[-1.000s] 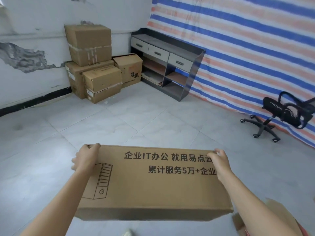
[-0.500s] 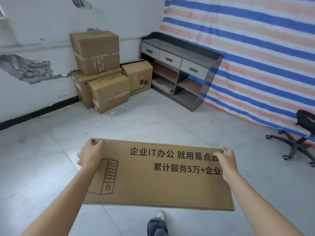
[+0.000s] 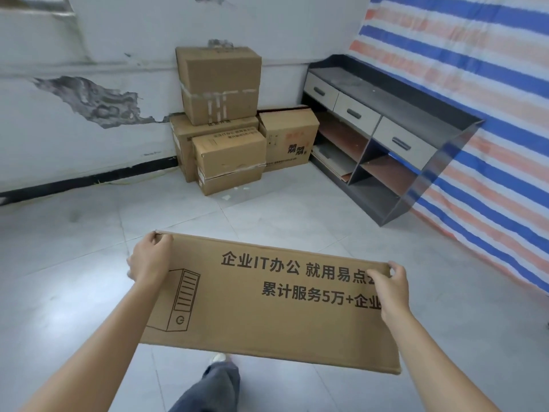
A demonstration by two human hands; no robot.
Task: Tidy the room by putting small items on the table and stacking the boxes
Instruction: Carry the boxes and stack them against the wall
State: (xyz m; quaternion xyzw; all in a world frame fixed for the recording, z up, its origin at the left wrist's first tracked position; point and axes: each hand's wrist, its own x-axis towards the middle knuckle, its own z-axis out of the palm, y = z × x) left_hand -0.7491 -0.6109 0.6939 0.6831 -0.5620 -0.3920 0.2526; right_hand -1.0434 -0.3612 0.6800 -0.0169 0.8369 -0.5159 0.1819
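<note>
Fingers [image 3: 162,239] of the left hand [image 3: 150,258] curl over the far left corner of the box [image 3: 267,310] I'm carrying. The right hand [image 3: 392,289] grips the far right corner the same way, thumb on the printed face. From my feed the box sits level between both hands, off the floor, low in front of the body.

Its top face reads "企业IT办公 就用易点", with the last characters covered by the right hand. Under that it reads "累计服务5万+企业". A line drawing of a computer tower sits at the left end.

Ahead, a pile of boxes [image 3: 228,156] stands in the corner against the wall. The top box [image 3: 218,84] carries torn strips of clear tape. The side box [image 3: 289,138], to the right of the pile, shows a pair of bold dark characters and some red print I cannot read. The other labels are too small to make out.

Just beside that box stands a dark shelf unit [image 3: 416,185] with three pale drawers and open compartments below. A striped tarp [image 3: 481,63] in blue, orange and white hangs behind it. The white wall [image 3: 59,138] has a large patch of peeled paint and a black skirting strip. The floor [image 3: 297,215] is pale grey tile, scuffed in places. A trouser leg [image 3: 221,382] and a shoe tip [image 3: 218,357] show beneath the box.
</note>
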